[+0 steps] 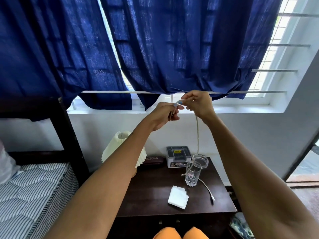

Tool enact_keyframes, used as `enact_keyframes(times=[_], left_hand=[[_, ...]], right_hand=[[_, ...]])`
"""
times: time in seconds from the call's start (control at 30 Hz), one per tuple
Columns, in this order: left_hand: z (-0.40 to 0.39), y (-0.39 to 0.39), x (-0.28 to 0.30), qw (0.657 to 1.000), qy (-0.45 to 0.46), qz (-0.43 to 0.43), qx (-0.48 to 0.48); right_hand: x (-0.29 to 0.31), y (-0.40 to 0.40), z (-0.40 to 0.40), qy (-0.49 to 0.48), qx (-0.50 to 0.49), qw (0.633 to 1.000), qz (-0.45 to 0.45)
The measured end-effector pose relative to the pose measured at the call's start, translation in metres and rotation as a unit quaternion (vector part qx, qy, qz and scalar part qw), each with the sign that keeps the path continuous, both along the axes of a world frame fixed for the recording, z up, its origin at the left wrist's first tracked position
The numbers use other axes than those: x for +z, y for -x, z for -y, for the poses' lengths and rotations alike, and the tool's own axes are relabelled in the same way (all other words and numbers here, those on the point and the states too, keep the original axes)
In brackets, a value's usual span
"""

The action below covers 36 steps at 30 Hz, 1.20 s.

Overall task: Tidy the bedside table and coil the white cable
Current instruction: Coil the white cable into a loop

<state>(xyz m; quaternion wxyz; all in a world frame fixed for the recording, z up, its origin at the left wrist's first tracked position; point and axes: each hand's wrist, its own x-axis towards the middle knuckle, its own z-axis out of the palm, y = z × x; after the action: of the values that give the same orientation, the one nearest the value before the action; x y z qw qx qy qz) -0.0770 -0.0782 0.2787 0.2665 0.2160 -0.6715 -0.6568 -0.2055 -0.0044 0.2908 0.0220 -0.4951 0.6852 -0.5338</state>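
Both my hands are raised high above the dark wooden bedside table (151, 202), in front of the blue curtains. My left hand (164, 116) and my right hand (200, 104) pinch the upper end of the white cable (197, 135), close together. The cable hangs straight down from my right hand to the table, passes by a clear drinking glass (192, 175), and its free end with a plug (212, 197) lies on the tabletop at the right. A folded white tissue (178, 197) lies near the table's front.
At the back of the table stand a pleated white lamp shade (119, 147), a dark case (154, 161), a grey box (178, 156) and a glass ashtray (202, 160). A bed with a striped mattress (34, 192) is at the left, a window ledge (241, 107) behind.
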Motion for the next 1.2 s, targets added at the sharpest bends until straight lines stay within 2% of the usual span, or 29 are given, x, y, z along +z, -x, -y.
enact_keyframes(times=[0.13, 0.2, 0.4, 0.67, 0.77, 0.9, 1.2], left_hand=[[-0.006, 0.003, 0.026, 0.995, -0.052, -0.067, -0.060], [-0.008, 0.008, 0.039, 0.991, -0.059, -0.094, -0.080], [-0.014, 0.030, 0.073, 0.971, -0.119, -0.204, -0.036], [-0.006, 0.037, 0.111, 0.953, -0.101, -0.275, 0.080], [-0.001, 0.035, 0.120, 0.954, -0.056, -0.262, 0.138], [0.004, 0.032, 0.120, 0.957, 0.050, -0.214, 0.189], [0.007, 0.019, 0.124, 0.919, 0.279, -0.158, 0.228]], right_hand=[[0.009, 0.008, -0.005, 0.030, 0.065, 0.986, 0.153], [0.013, 0.007, -0.006, 0.035, 0.078, 0.980, 0.181], [0.029, -0.005, -0.002, -0.003, 0.062, 0.985, 0.160], [0.064, -0.019, 0.000, -0.121, 0.069, 0.987, 0.082], [0.077, -0.023, -0.007, -0.158, 0.059, 0.985, 0.045], [0.089, -0.030, -0.008, -0.168, 0.052, 0.984, -0.002], [0.092, -0.033, -0.010, -0.065, 0.046, 0.996, 0.036]])
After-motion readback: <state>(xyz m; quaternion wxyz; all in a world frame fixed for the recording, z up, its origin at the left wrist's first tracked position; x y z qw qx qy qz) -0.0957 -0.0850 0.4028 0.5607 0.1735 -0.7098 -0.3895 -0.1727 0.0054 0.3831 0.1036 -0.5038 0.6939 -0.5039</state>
